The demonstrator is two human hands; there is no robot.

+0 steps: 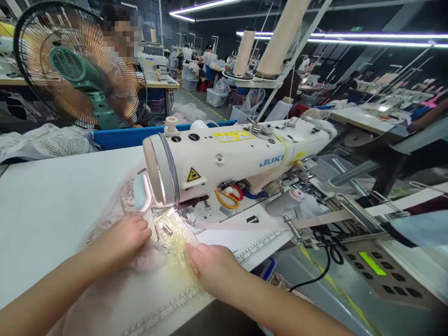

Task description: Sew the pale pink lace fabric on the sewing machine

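Observation:
A white Juki sewing machine (224, 158) stands on a white table (52, 196). Sheer pale lace fabric (140, 261) lies under its lit needle area (168, 219). My left hand (128, 235) rests flat on the fabric just left of the needle, fingers curled slightly down onto the cloth. My right hand (210, 266) lies flat on the fabric in front of the needle, fingers stretched toward it. Both hands press the cloth; neither grips anything.
A green and black fan (75, 70) stands behind the table, with a person seated behind it. A blue bin edge (140, 133) runs behind the machine. Thread cones (280, 37) rise at the back. A control panel (378, 268) with a green display sits at right.

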